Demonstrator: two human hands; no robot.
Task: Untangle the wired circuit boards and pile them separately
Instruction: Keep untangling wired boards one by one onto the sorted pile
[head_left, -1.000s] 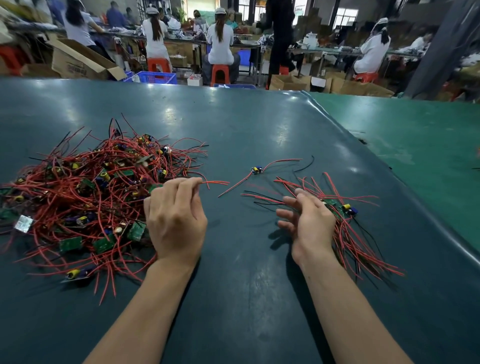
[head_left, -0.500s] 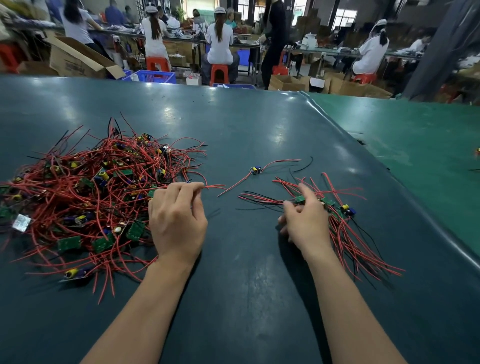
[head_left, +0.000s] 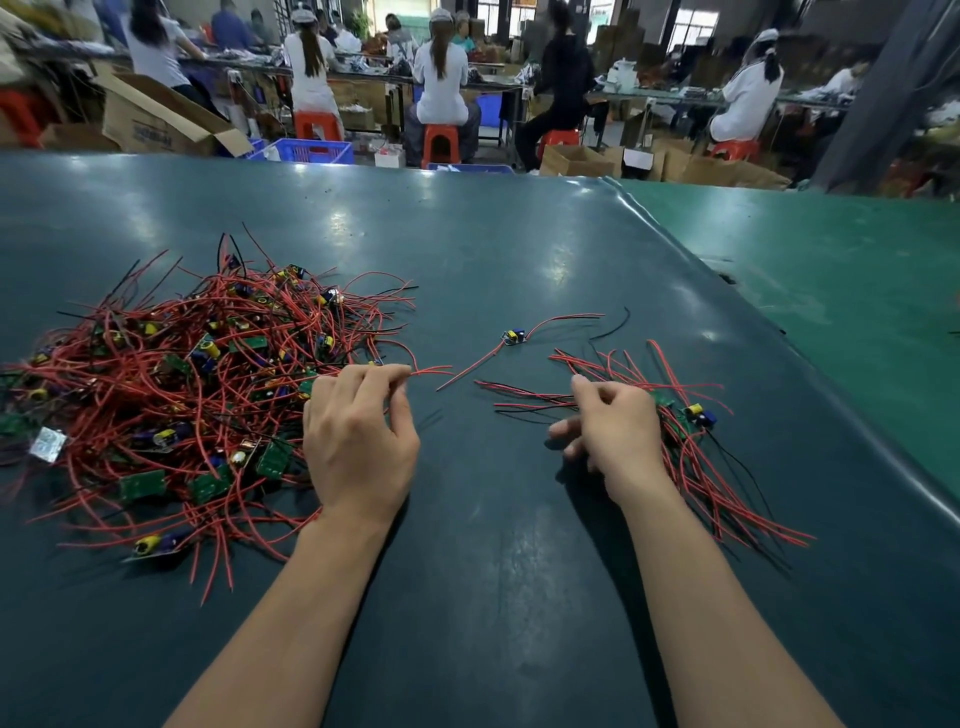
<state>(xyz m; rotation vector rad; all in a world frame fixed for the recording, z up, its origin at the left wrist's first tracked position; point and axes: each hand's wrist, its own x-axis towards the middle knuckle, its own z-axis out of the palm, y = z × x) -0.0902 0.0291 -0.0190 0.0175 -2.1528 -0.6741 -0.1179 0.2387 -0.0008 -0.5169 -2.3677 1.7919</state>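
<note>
The right hand has drawn back from the sorted pile at right of centre, its fingers now curled with nothing clearly in them — that board seems delivered. The left hand still pinches a red wire at the edge of the tangled heap on the left — probably the next one to pull free
</note>
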